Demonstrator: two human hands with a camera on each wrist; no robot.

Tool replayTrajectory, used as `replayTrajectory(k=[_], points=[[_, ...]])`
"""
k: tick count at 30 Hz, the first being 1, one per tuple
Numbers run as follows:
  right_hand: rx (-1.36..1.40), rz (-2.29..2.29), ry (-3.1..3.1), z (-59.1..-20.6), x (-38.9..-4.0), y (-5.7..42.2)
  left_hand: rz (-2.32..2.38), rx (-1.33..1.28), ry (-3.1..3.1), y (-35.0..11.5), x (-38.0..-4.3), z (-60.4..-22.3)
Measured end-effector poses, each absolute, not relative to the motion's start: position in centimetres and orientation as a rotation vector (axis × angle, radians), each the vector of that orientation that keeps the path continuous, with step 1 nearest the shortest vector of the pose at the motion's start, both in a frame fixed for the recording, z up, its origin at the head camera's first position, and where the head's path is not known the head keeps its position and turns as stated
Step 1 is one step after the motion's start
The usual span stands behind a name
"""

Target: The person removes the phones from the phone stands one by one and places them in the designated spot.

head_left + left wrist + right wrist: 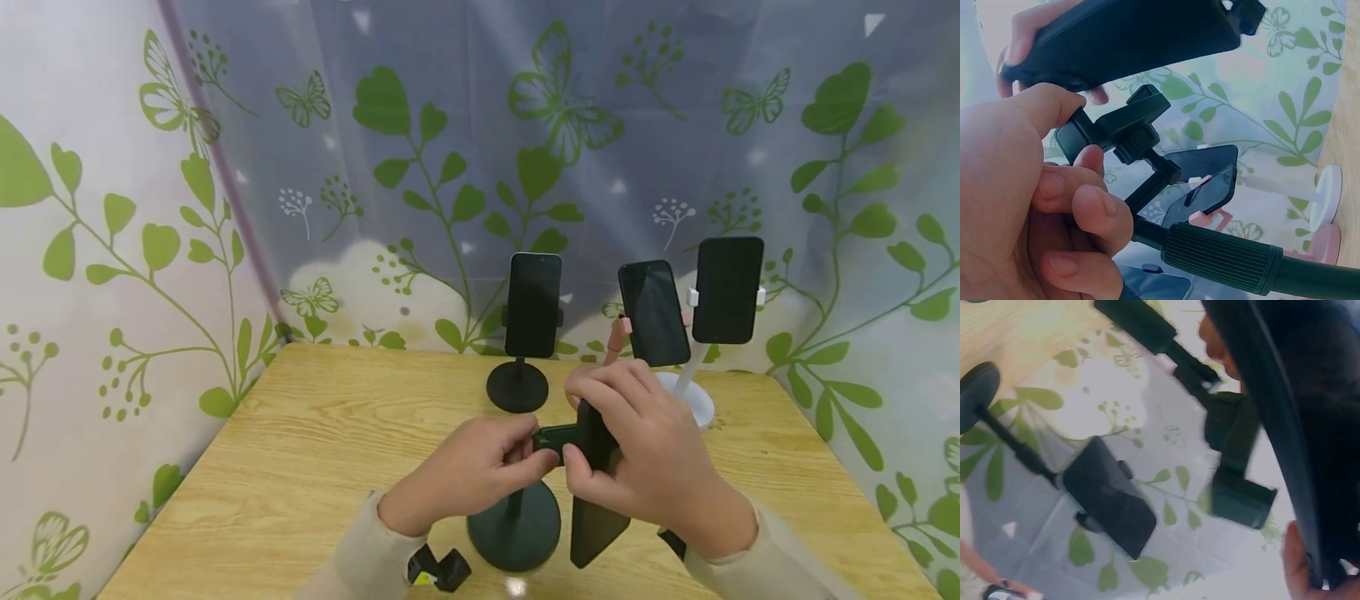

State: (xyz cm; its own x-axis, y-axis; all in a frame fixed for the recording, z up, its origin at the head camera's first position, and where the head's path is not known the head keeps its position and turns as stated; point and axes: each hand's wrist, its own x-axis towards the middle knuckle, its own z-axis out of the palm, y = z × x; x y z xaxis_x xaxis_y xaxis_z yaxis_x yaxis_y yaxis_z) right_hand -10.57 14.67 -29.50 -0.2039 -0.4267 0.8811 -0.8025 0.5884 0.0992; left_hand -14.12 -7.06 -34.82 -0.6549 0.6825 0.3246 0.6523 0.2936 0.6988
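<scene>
My left hand (476, 467) pinches one end of the clamp (1113, 128) on a dark green phone stand, thumb on one side and fingers curled below. The stand's round base (517, 529) rests on the table, and its ribbed stem (1219, 256) shows in the left wrist view. Beside it, my right hand (656, 446) grips a dark phone (596, 521) by its edges, standing on end and tilted. This phone (1135, 47) is close to the clamp but outside its jaws in the left wrist view. The open clamp (1241, 497) also shows in the right wrist view.
Behind the hands, a black stand (517, 387) holds a phone (534, 304). Further right, a pink stand (615, 340) and a white stand (693, 400) each hold a phone. The wooden table (315, 433) ends at a leaf-patterned curtain (465, 125). A black strap piece (450, 571) shows by the left wrist.
</scene>
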Motion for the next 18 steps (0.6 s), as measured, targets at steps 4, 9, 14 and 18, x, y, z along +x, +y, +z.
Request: replayTrajectory(k=[4, 9, 14, 18], points=[[0.996, 0.52, -1.674, -30.5, -10.5, 15.6, 1.328, 1.309, 2.49, -7.1, -14.2, -34.8], [0.97, 0.572, -1.512, -31.4, -10.7, 16.5, 1.329, 1.304, 2.482, -7.1, -14.3, -34.9], [0.939, 0.593, -1.454, -32.1, -11.1, 17.4, 1.328, 1.31, 2.481, -7.2, -14.4, -35.0], [0.912, 0.6, -1.434, -33.1, -11.1, 18.2, 1.33, 1.314, 2.474, -7.2, -14.4, -35.0]])
